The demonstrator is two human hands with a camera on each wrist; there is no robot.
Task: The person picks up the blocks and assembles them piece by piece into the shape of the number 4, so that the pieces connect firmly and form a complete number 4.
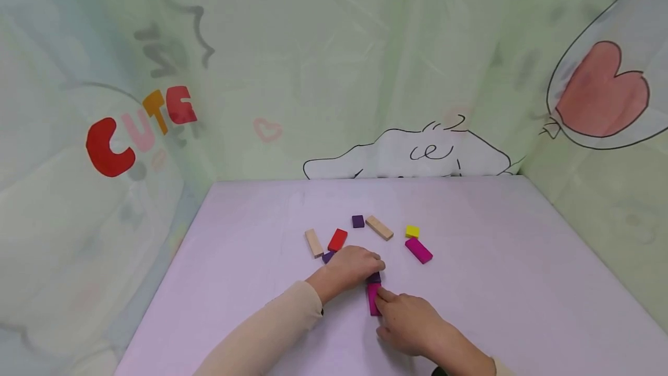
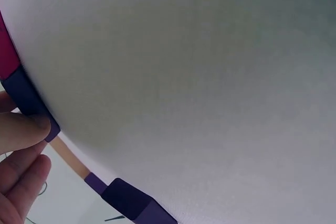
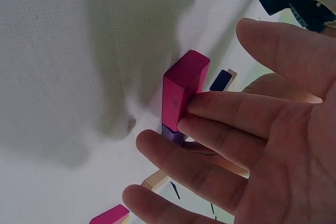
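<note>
Between the thumb and fingers of my left hand [image 1: 351, 268] is a dark purple block [image 2: 31, 100], pinched as it lies on the table. End to end with it lies a magenta block [image 1: 373, 299], nearer to me. My right hand [image 1: 412, 322] touches the side of that magenta block with its fingertips [image 3: 197, 103]; the thumb stands away from it. Seen from the right wrist, those fingers are nearly straight. Partly hidden behind my left hand is another purple block [image 1: 327, 257].
Farther back on the pale table [image 1: 250, 283] lie a red block [image 1: 337, 240], two plain wooden blocks [image 1: 314, 243], a small purple block [image 1: 358, 221], a yellow block [image 1: 412, 231] and a second magenta block [image 1: 418, 250]. Printed curtains [image 1: 334, 74] hang around the table.
</note>
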